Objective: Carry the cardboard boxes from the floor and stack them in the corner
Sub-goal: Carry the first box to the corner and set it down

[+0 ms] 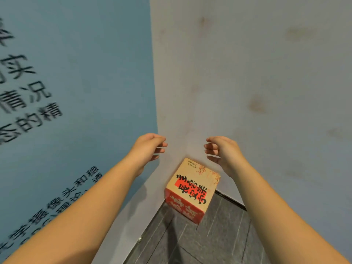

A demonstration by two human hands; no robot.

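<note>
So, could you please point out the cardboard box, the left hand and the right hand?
cardboard box (194,182): head view, top face.
left hand (147,147): head view, back of the hand.
right hand (222,149): head view, back of the hand.

Before you: one closed tan-and-red printed cardboard box (192,189), roughly cubic, with black characters on its red-banded top and blossom sprigs at one edge. It sits upright on the floor, tucked into the wall corner.

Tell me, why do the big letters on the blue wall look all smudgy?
In the head view, the lettering on the blue wall is smeared, likely by camera motion and the wide lens stretching the edges; the cardboard box near the middle looks sharper, and both hands are slightly soft.
</note>
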